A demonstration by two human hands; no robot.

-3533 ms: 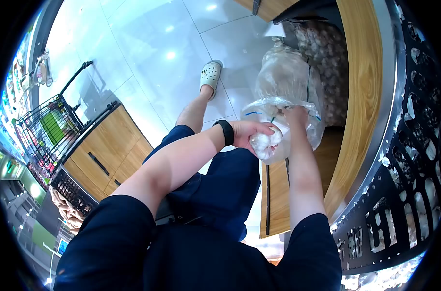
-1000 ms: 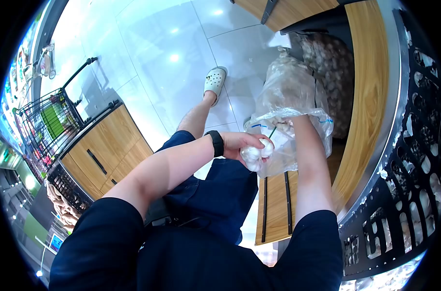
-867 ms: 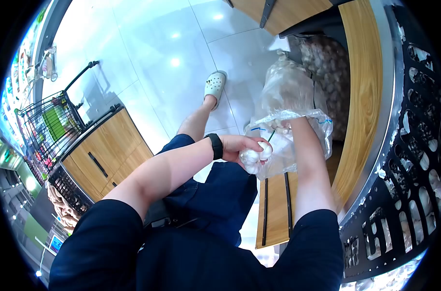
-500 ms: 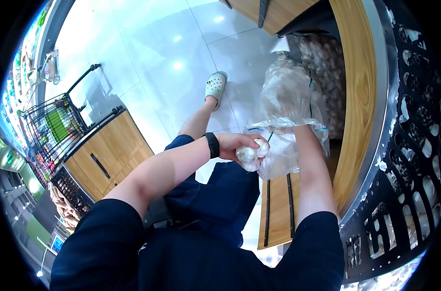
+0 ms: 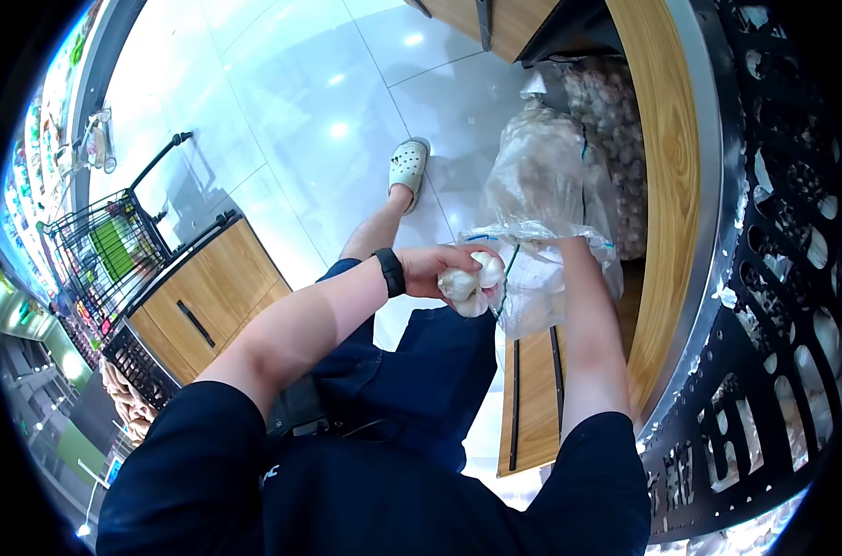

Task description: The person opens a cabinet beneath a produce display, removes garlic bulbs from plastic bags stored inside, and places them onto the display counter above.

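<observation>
My left hand, with a dark band at its wrist, is closed around a cluster of white garlic bulbs. It holds them just left of the mouth of a large clear plastic bag, which stands on the floor. My right hand reaches into that bag; only the wrist and forearm show clearly, and its fingers are hidden by the plastic. The bag's front edge hangs loose below the opening, with a thin green strip beside the garlic.
A mesh sack of garlic lies behind the bag, beside a curved wooden counter edge. Black slotted crates hold more garlic at the right. A shopping cart and a wooden cabinet stand at the left on the tiled floor.
My left hand has shifted slightly left and turned, so more of the garlic cluster shows. My right hand stays inside the bag. The whole view has moved a little.
</observation>
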